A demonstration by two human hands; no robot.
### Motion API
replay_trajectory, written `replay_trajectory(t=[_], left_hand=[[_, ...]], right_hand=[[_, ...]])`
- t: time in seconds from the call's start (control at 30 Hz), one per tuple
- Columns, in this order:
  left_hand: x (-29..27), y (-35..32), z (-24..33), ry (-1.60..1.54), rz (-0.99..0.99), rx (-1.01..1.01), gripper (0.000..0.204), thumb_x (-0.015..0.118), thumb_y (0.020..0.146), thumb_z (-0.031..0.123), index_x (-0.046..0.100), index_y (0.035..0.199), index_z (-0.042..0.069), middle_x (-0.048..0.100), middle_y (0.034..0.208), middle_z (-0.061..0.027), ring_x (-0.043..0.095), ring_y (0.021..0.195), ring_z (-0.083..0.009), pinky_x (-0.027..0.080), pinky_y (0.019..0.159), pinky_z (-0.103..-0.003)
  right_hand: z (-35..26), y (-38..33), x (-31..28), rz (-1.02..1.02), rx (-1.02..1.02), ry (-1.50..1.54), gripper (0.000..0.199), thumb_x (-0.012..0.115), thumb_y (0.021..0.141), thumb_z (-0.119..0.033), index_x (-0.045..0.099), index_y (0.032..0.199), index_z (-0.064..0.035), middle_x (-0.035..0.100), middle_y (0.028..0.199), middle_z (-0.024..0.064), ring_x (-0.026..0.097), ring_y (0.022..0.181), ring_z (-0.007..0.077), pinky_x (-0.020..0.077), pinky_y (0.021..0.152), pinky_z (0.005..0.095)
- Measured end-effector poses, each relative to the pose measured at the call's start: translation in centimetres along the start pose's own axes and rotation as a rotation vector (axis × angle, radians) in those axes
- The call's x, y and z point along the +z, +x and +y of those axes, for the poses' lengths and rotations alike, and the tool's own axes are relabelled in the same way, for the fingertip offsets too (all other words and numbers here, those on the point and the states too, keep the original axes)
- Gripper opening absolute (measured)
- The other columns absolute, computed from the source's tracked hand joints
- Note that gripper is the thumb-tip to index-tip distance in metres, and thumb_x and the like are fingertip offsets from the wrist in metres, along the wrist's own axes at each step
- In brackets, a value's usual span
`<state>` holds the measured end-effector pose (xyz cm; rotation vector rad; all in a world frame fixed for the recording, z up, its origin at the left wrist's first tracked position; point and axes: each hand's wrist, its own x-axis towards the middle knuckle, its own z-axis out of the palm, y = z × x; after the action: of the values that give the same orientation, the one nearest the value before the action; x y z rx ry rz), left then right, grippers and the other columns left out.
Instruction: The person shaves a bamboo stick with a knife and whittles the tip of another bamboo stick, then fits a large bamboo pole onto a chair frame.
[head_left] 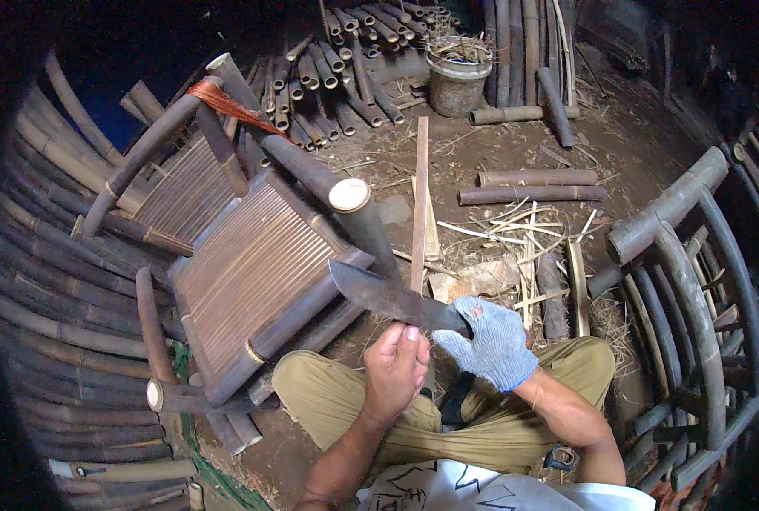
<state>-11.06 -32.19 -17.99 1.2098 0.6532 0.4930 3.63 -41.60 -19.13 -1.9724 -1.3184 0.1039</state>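
My bare left hand [394,368] is closed just below a wide machete [367,289], its fingers wrapped around the near end of a long, flat bamboo strip [420,204]. The strip points away from me. On my right hand [490,345] is a grey knitted glove, and its fingers grip the machete's dark handle. The curved blade reaches leftward across the strip, above my left fingers, and hides part of it. Whether the edge bites into the strip I cannot tell.
A bamboo chair [252,281] with a slatted seat stands close on my left. Another bamboo frame [695,298] is at the right. Thin split slivers [524,234] and two bamboo poles [533,186] lie ahead on the ground. Farther back are a bucket [459,85] and stacked bamboo tubes [328,72].
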Motion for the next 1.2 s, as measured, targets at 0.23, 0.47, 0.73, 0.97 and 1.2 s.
replay_trajectory(t=[0.23,0.47,0.73,0.97,1.2], left_hand=[[-0.9,-3.9,-2.6,0.125,-0.061,-0.128,0.047,0.045,0.106,0.020,0.039,0.150,0.003,0.052,0.073,0.0020,0.043,0.052,-0.0027,0.039,0.045,-0.019],[-3.5,-8.5,-4.0,0.006,-0.144,-0.198,0.047,0.043,0.105,0.019,0.040,0.148,0.002,0.049,0.068,0.0013,0.046,0.054,-0.0068,0.040,0.049,-0.023],[-2.7,-1.1,-1.8,-0.564,-0.194,-0.187,0.046,0.035,0.108,0.025,0.033,0.149,0.006,0.037,0.056,0.0014,0.034,0.040,-0.0083,0.033,0.036,-0.023],[-1.1,-2.4,-2.1,-0.494,-0.246,-0.203,0.048,0.032,0.109,0.026,0.027,0.154,0.009,0.034,0.055,0.0021,0.030,0.038,-0.0076,0.031,0.036,-0.023],[-2.6,-5.5,-3.8,-0.462,-0.272,-0.229,0.056,0.037,0.108,0.032,0.021,0.157,0.011,0.030,0.051,0.0049,0.027,0.037,-0.0065,0.029,0.035,-0.024]], right_hand=[[4.7,3.6,-0.9,0.119,0.256,-0.067,0.035,0.064,0.093,-0.043,0.066,0.093,-0.0079,0.066,0.084,0.0204,0.066,0.076,0.0406,0.0512,0.066,0.0489],[8.6,7.7,-6.1,0.311,0.274,-0.063,0.047,0.050,0.100,-0.045,0.060,0.086,-0.0015,0.060,0.080,0.0242,0.060,0.077,0.0446,0.0465,0.070,0.0490],[1.7,0.2,-0.6,0.007,-0.115,-0.048,0.039,0.070,0.084,-0.048,0.066,0.087,-0.0096,0.065,0.075,0.0140,0.066,0.069,0.0360,0.0523,0.062,0.0450],[1.6,1.2,-1.3,0.069,-0.005,-0.118,0.042,0.068,0.086,-0.051,0.064,0.082,-0.0102,0.065,0.072,0.0153,0.067,0.066,0.0359,0.0512,0.057,0.0455],[5.6,2.4,-1.9,0.168,-0.016,-0.203,0.044,0.064,0.087,-0.055,0.066,0.086,-0.0113,0.067,0.078,0.0158,0.068,0.073,0.0370,0.0526,0.064,0.0464]])
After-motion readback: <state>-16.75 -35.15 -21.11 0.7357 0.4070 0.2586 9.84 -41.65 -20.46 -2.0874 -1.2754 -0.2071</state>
